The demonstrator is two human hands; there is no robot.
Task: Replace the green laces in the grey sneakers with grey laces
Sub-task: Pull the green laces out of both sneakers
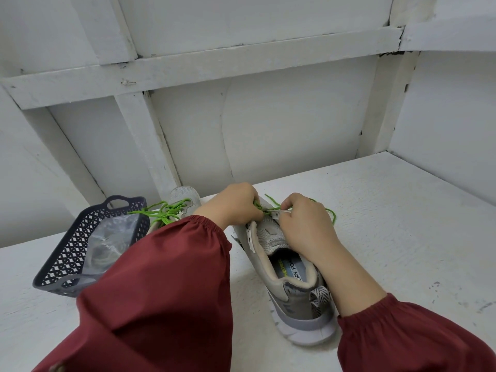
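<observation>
A grey sneaker (292,285) stands heel toward me on the white table, its opening showing the insole. My left hand (236,205) and my right hand (306,224) meet over its tongue, both pinching its green lace (331,213), whose loose ends trail to the right. The second grey sneaker (185,197) lies behind my left sleeve, its green lace (163,212) tied in a loose bow. A clear bag (107,242) with pale laces inside lies in the basket; their colour is hard to tell.
A dark blue lattice basket (67,253) sits at the left of the table (402,224). A white panelled wall (241,130) rises right behind the sneakers. My red sleeves cover the near table.
</observation>
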